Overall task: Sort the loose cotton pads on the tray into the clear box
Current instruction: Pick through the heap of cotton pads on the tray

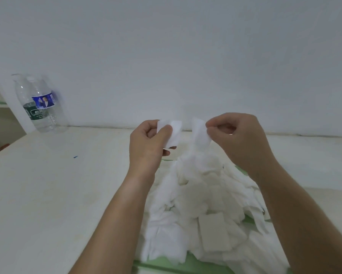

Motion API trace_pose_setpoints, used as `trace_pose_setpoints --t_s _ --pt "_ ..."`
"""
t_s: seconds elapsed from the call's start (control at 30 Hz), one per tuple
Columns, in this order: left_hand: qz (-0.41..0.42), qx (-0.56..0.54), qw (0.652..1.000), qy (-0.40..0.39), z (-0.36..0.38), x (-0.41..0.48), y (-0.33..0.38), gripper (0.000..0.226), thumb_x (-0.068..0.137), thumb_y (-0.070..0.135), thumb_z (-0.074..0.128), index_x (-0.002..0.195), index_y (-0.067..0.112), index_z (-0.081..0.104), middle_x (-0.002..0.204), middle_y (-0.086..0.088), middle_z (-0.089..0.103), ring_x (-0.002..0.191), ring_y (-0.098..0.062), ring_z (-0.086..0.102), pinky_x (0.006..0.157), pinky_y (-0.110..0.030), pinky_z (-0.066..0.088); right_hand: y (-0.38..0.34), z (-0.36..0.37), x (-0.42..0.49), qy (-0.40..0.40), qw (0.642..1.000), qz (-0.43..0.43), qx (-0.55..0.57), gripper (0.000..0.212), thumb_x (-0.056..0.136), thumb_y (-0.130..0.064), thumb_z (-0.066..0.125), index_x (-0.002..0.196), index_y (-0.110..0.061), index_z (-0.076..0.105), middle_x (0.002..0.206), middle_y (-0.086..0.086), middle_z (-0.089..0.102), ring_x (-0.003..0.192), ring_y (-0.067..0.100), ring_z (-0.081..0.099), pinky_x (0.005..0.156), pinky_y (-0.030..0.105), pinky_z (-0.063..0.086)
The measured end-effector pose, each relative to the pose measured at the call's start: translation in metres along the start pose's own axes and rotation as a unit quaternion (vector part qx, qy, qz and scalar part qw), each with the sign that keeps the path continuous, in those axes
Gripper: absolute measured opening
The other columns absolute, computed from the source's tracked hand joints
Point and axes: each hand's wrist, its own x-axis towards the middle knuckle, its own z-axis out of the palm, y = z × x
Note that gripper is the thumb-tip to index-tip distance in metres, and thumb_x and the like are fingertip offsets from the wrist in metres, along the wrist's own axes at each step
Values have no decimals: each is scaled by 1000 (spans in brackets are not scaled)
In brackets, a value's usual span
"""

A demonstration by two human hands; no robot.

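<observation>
Soft white rectangular cotton pads [201,210] heap on the green tray [160,264]. Above the heap, the left hand [148,143] pinches one flat pad [173,133]; the right hand [239,135] pinches another pad [199,133].

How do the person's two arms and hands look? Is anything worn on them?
Both forearms are bare up to the frame's edge: no sleeves show. The left hand and the right hand wear no gloves, and no rings, watch or bracelet can be seen.
</observation>
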Motion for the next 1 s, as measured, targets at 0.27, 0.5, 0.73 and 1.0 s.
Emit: trace_pose_setpoints --t_s 0.27,0.5,0.73,1.0 --pt "-17 -9 999 -48 7 -7 1 10 94 14 69 104 13 66 72 5 75 69 -11 71 54 -23 54 -3 -10 2 -23 955 77 286 20 86 7 69 97 -10 67 90 11 69 84 27 72 73 37 62" --pt "-28 -11 994 -109 20 -18 -1 10 95 16 69 101 11 76 79 0 77 75 -8 72 59 -20 54 -7 -10 0 -163 862 160 452 39 77 -5 67 116 -14 63 87 3 72 67 16 67 55 24 55" --pt "-38 -25 990 -133 27 -24 0 22 93 4 62 107 13 77 89 -6 79 79 -12 74 63 -22 56 -4 -5 -2 -114 946 145 265 30 86 1 71 111 -16 68 92 6 75 78 18 71 63 29 58" --pt "-60 -38 989 -132 27 -24 0 21 99 13 58 108 13 77 95 -8 79 87 -18 75 64 -20 55 -4 -2 -3 -51 981 90 161 30 84 1 72 107 -18 67 89 6 75 78 20 73 74 44 63"
